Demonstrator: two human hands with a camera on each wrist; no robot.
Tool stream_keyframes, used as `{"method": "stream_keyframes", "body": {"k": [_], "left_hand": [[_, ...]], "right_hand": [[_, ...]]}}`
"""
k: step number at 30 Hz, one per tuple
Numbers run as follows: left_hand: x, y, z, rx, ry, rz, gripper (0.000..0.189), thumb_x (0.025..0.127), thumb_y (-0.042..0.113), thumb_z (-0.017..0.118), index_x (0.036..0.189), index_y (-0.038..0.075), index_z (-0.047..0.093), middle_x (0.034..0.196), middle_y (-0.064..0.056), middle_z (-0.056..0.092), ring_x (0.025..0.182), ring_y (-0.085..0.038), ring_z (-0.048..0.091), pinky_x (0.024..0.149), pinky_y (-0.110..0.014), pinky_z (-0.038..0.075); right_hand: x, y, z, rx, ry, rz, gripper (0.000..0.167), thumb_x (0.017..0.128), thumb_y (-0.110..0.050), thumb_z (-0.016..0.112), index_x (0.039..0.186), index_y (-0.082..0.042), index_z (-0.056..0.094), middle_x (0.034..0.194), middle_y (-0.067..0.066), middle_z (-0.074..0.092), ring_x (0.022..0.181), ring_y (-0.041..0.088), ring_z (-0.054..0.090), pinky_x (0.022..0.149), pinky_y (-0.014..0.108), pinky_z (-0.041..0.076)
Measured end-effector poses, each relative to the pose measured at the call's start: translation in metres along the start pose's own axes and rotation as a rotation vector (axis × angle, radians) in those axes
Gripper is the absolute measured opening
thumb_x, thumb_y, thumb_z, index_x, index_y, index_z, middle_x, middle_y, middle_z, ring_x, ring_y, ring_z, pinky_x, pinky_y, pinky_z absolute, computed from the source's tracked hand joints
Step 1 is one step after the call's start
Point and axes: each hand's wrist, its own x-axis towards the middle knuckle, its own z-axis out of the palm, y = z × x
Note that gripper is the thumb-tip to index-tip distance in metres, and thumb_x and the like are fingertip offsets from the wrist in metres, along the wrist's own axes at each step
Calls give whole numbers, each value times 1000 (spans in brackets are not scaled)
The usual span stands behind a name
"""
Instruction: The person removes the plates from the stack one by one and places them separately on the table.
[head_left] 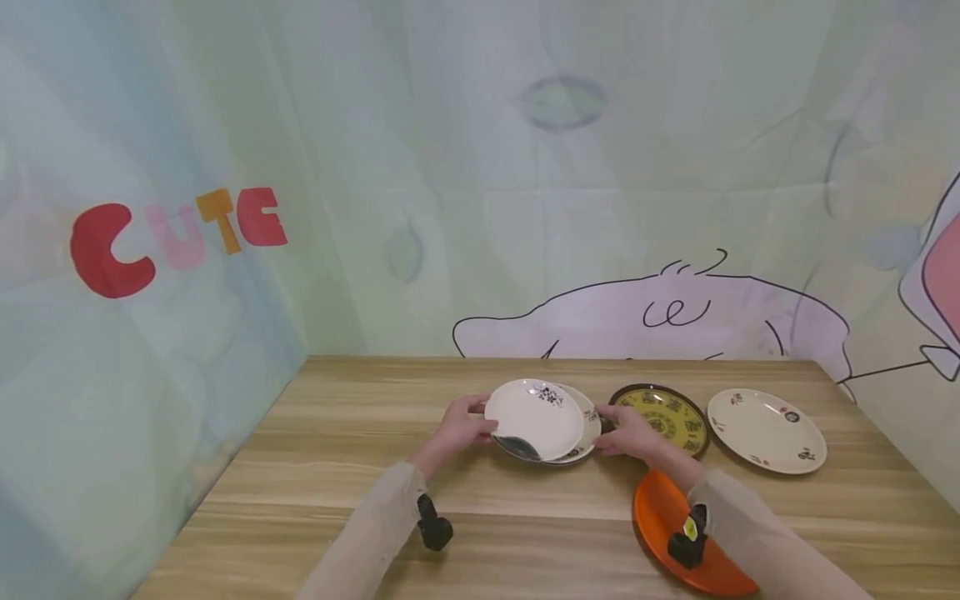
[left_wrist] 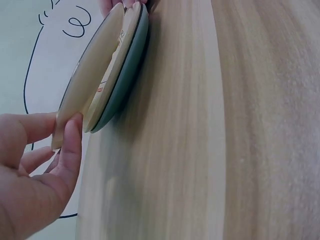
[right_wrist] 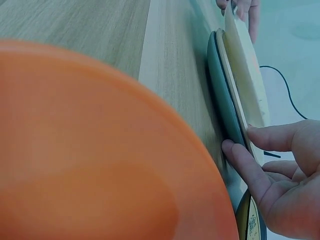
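A white plate point(head_left: 532, 421) with dark flowers and a dark green patch at its rim is pinched by my left hand point(head_left: 461, 427) at its left edge. It tilts, its left side raised over a cream plate point(head_left: 592, 423) with small printed motifs. Beneath the cream plate sits a green-sided plate point(left_wrist: 129, 80), both low over the wooden table. At the right edge of this stack, my right hand point(head_left: 630, 433) has its thumb on the cream rim and a finger low against the green side, as the right wrist view shows.
Right of the stack lies a yellow patterned plate point(head_left: 667, 417) with a dark rim. A cream oval plate point(head_left: 765, 429) is at the far right. Under my right forearm, an orange plate point(head_left: 660, 533) lies near the front. A printed curtain point(head_left: 420, 167) hangs behind the wooden table point(head_left: 315, 467).
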Motion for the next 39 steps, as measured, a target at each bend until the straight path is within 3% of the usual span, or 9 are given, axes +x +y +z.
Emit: {"method": "stream_keyframes", "body": {"k": [3,10,15,21,33,39], "left_hand": [[-1,1,-5,-4,18,22,55,79,-6,62,130,-9,41,113,-29,51,68,-20,61,63,-28,56],[-7,12,-19,12,75,-14,52,81,-7,59,130,-8,41,116,-28,50,64,-14,58,68,-36,56],[-6,8,-29,12,111,-23,53,81,-7,59,131,-7,41,116,-28,50,63,-13,57,69,-37,56],[-7,7,-43,-14,157,-27,54,80,-9,58,131,-8,39,119,-32,48,61,-13,58,64,-30,56],[-18,0,-78,-24,199,-43,54,83,-6,57,133,-8,37,121,-33,45,62,-9,57,65,-25,55],[-25,-4,-89,-4,215,-65,53,85,-6,56,134,-7,36,123,-33,44,65,-9,57,74,-35,55]], "right_hand": [[0,-1,0,-9,6,15,65,74,8,64,132,13,34,135,37,28,74,17,62,66,29,55],[0,-1,0,-9,6,32,65,75,10,62,132,16,31,136,37,26,79,20,62,68,31,55],[-1,-2,-1,-4,2,38,64,76,10,61,132,16,30,136,37,25,80,21,63,69,31,55],[-2,-2,-2,-11,-1,29,64,76,9,62,132,15,31,136,38,25,80,21,63,69,31,55],[-2,0,-1,0,0,19,64,76,9,62,132,15,32,136,37,26,79,21,63,68,31,56],[-2,-2,0,-8,-8,24,62,77,9,61,132,15,32,135,38,26,80,21,63,68,31,55]]}}
